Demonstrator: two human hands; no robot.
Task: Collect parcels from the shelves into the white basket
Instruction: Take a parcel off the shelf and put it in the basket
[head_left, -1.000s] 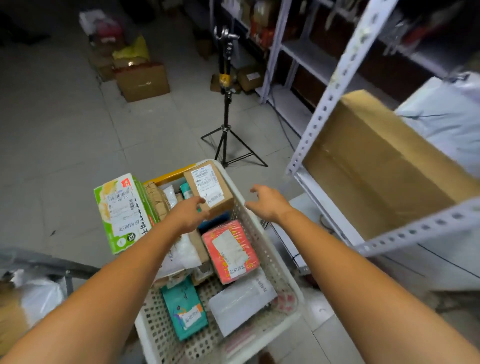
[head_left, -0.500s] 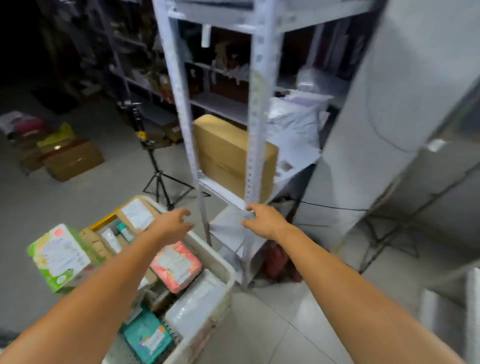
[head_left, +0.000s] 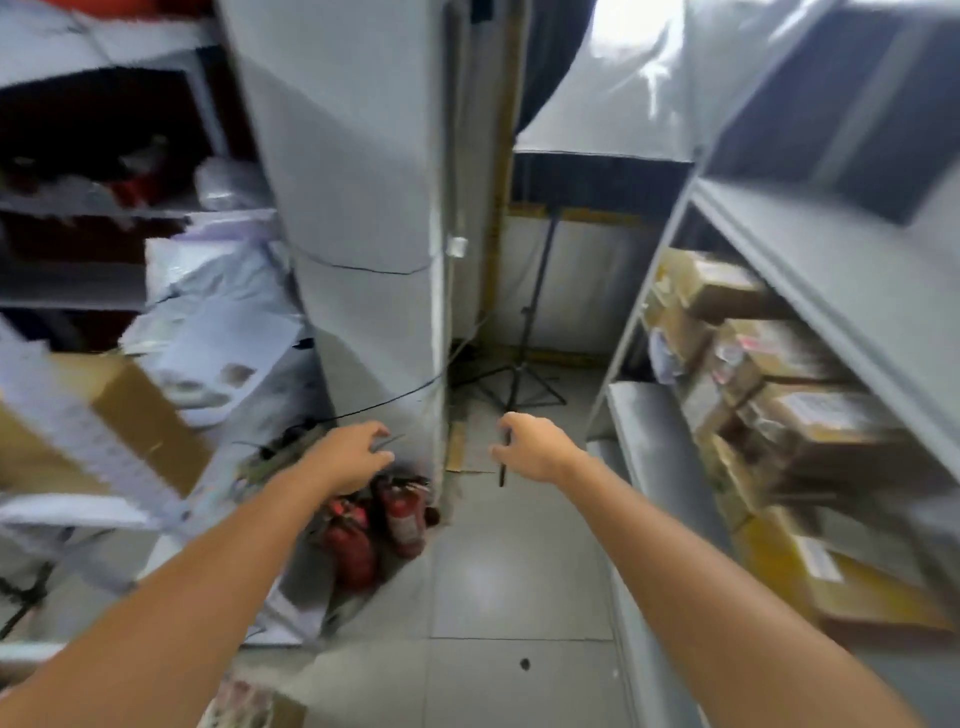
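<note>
Facing a broad grey pillar (head_left: 358, 208) over a tiled floor (head_left: 519, 571), all of it somewhat blurred. Right of the pillar, a grey shelf rack (head_left: 810, 260) loaded with brown cardboard parcels (head_left: 789, 374); left of the pillar, another rack (head_left: 78, 296) heaped with pale mailer bags (head_left: 218, 312) above a large brown box (head_left: 140, 415). No sign of the white basket anywhere round the pillar, so presumably outside the view. Both arms stretched forward: left hand (head_left: 353, 457) low by the pillar's foot, fingers loosely curled and apart, gripping nothing; right hand (head_left: 530, 447) just right of the pillar, likewise slack and seemingly empty, with a thin dark streak beside it too blurred to name. Red fire extinguishers (head_left: 384, 519) at the pillar's base, just below the left hand. Probably between picks, choosing the next parcel. Best to steady the gaze, settle on one box right of the pillar, take it by opposite sides with both hands, and steer clear of the cable (head_left: 384, 400) and extinguishers.
</note>
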